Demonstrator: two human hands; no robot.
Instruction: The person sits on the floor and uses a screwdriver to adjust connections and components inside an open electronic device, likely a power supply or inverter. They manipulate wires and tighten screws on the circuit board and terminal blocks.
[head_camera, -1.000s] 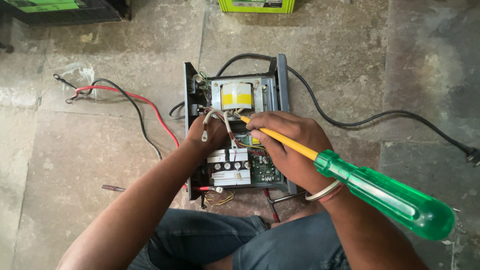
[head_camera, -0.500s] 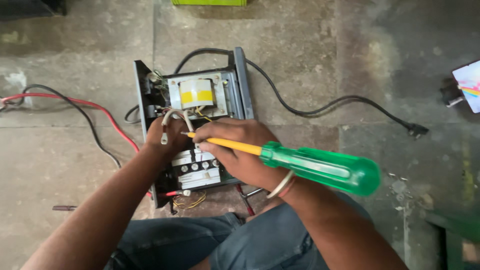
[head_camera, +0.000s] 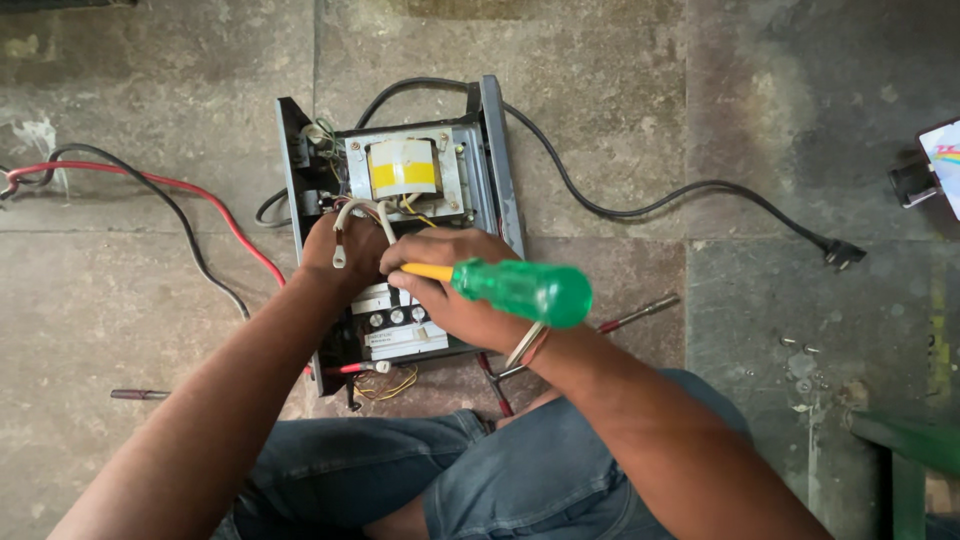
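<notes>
- Right hand (head_camera: 455, 290) closed round a green-handled screwdriver (head_camera: 520, 291), yellow shank pointing left and slightly up, toward the left hand.
- Long axis of the tool nearly level across the open power unit (head_camera: 400, 220); tip hidden behind the fingers.
- Left hand (head_camera: 345, 255) curled inside the chassis, gripping grey wires (head_camera: 345, 225) with a ring lug hanging over the knuckles.
- Both hands touching, just below the yellow-banded transformer (head_camera: 403, 168), above the white heatsink board (head_camera: 400, 330).
- Black mains cable (head_camera: 640, 205) trailing right across the stone floor (head_camera: 150, 300).

Right hand (head_camera: 455, 290) holds green screwdriver (head_camera: 505, 288); left hand (head_camera: 342, 255) inside open chassis (head_camera: 497, 160).
</notes>
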